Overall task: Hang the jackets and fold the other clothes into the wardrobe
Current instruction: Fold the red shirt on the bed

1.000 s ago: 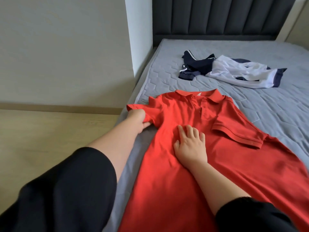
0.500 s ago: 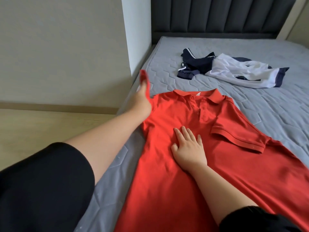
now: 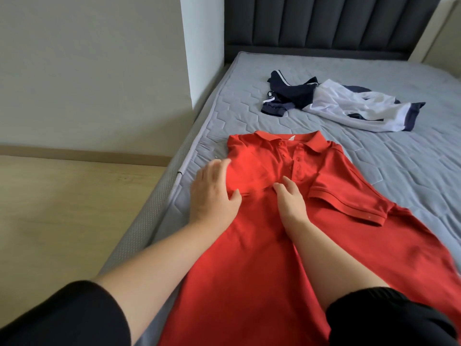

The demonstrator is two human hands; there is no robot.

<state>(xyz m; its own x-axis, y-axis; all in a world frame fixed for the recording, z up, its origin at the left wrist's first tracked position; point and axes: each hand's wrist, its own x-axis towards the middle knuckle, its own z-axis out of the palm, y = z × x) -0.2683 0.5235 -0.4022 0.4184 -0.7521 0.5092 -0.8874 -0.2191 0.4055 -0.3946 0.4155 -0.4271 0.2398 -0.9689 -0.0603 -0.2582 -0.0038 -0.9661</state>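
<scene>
Folding the red polo shirt (image 3: 262, 245) on the bed (image 3: 374, 171).
Its sleeve (image 3: 249, 171), raised a moment ago, now covers the chest; left hand (image 3: 214, 193) and right hand (image 3: 290, 203) press flat, grips spread.

Bare mattress (image 3: 399, 171) lies open btwn my red polo (image 3: 249, 245) and navy-white clothes heap (image 3: 349, 106); wall (image 3: 87, 71) shuts the left, headboard (image 3: 324, 21) the far end.

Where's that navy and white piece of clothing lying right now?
In the head view, the navy and white garment lies crumpled on the grey mattress, upper right, beyond the red polo shirt.
</scene>
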